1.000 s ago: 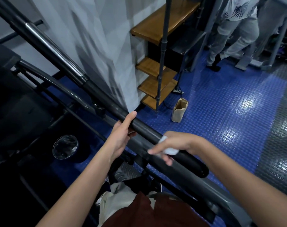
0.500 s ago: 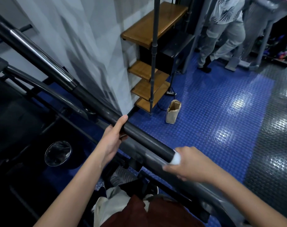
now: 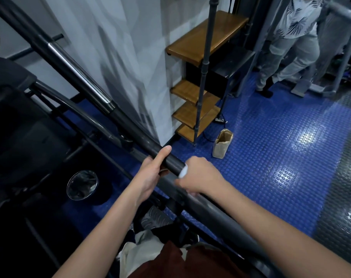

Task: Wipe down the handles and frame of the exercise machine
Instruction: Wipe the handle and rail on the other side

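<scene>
1. At centre frame, the left hand (image 3: 152,173) grips the black handle (image 3: 142,141) of the exercise machine, thumb laid along the top of the bar. The right hand (image 3: 198,177) sits just below it, curled round the same handle with a white wipe (image 3: 183,171) pinched against the bar; only a small fold of the wipe shows past the knuckles.

2. The handle runs diagonally from the upper left of the frame down to the centre. A grey frame tube (image 3: 220,215) runs alongside it and on towards the lower right.

3. Risk: the two hands are nearly touching, so a stroke up the bar would likely run the wipe into the left hand and leave the part under that palm uncleaned.

4. Risk: so little cloth shows that bare fingers, rather than the wipe, may be dragging over the grip. The wipe could also bunch up or slip out.

5. Risk: the arm may pivot if the steadying hand lets go, judging by the linkage beneath.

6. Materials: the grip is matte black and round, probably rubber or foam. Higher up, a polished metal section (image 3: 78,63) gleams.

7. Surroundings: a studded blue rubber floor (image 3: 271,157), a brown paper bag (image 3: 222,143) standing near wooden shelves (image 3: 194,115), and another person (image 3: 287,47) at the upper right.
</scene>
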Tool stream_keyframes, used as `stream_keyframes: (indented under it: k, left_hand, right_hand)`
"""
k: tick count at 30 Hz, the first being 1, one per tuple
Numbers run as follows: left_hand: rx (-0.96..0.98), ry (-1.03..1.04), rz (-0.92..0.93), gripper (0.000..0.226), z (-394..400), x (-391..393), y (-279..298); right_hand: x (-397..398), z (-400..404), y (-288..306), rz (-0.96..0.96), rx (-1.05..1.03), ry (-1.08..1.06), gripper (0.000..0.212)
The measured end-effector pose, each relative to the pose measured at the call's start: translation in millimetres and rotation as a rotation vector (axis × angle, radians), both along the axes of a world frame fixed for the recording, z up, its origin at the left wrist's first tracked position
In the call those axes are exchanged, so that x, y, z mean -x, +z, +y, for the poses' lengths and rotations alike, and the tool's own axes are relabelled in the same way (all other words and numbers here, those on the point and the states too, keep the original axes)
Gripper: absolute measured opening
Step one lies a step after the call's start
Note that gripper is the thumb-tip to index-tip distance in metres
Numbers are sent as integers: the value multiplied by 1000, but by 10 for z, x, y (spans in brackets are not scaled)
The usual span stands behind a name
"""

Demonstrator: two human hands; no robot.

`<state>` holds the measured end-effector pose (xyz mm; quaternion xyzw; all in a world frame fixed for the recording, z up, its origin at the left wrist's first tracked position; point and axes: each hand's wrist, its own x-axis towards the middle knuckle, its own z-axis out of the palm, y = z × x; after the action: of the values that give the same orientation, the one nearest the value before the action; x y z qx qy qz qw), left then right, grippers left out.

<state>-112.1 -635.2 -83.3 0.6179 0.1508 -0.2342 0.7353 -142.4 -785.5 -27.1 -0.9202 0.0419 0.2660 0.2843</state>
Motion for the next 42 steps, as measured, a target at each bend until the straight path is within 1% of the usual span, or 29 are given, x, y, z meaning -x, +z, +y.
stream_keyframes:
  k: [2,3,4,5,7,9,12,14,15,16,18,20,23,24,26,28,30,31,32,33,35,36,37,39,40,42]
  left_hand:
    - [-13,-9,2,39,5,-3,8]
    - [-21,-19,2,42,10,-5,7]
    - [-25,-29,-1,47,16,-4,5]
    - [-28,-30,-1,52,23,-4,-1]
    - [-19,-9,9,63,33,4,-17]
    - [0,4,14,68,37,7,-37]
    - [6,4,12,68,40,4,-58]
    - [8,0,24,71,35,6,-62]
    - [9,-3,26,72,33,8,-60]
    - [8,-7,25,73,32,11,-52]
    - [-6,-12,19,73,46,5,-47]
    - [-14,-14,18,69,81,-22,-31]
    - [-9,-24,30,57,145,-84,-3]
    - [-5,-29,32,54,157,-103,5]
    - [13,-29,35,46,171,-140,34]
    - [32,-27,54,48,181,-174,77]
    - [44,-24,61,49,189,-206,99]
    - [33,-23,51,47,185,-214,88]
    - [10,-18,42,45,177,-214,67]
    - [-14,-13,38,44,170,-212,40]
    - [-24,-16,40,39,150,-202,15]
    - [-16,-25,42,34,145,-198,8]
    - [-9,-32,42,30,144,-198,1]
    - [-2,-50,39,26,154,-188,5]
    - [1,-58,37,26,155,-186,8]
    - [6,-65,42,26,168,-192,-7]
  right_hand:
    - [19,249,-21,-314,273,92,15]
    - [55,317,-37,-413,333,117,13]
    - [86,326,-63,-464,355,125,11]
    - [117,276,-80,-474,359,116,13]
    - [222,48,-101,-372,317,72,21]
    - [405,-295,-111,-171,186,36,36]
    - [668,-773,-103,206,-143,-11,45]
    - [747,-995,-111,367,-376,-48,46]
    - [751,-1060,-109,429,-450,-68,48]
    - [731,-1083,-101,478,-480,-67,51]
    - [633,-1006,-86,508,-451,-37,51]
    - [454,-797,-86,452,-395,-34,50]
    - [108,-368,-72,308,-229,-11,37]
    - [-5,-211,-47,237,-142,16,32]
    - [-167,83,-8,37,51,52,27]
    - [-206,305,-16,-187,223,88,21]
    - [-136,407,-74,-380,328,125,15]
    - [-73,387,-100,-439,350,136,16]
    - [-1,312,-119,-458,357,140,16]
    - [76,188,-134,-437,350,139,17]
    - [271,-148,-151,-290,260,118,28]
    - [371,-342,-151,-163,158,95,34]
    - [460,-525,-141,-3,10,65,38]
    - [576,-823,-118,313,-299,29,38]
    - [589,-934,-114,419,-403,46,39]
    - [539,-1036,-109,566,-518,107,43]
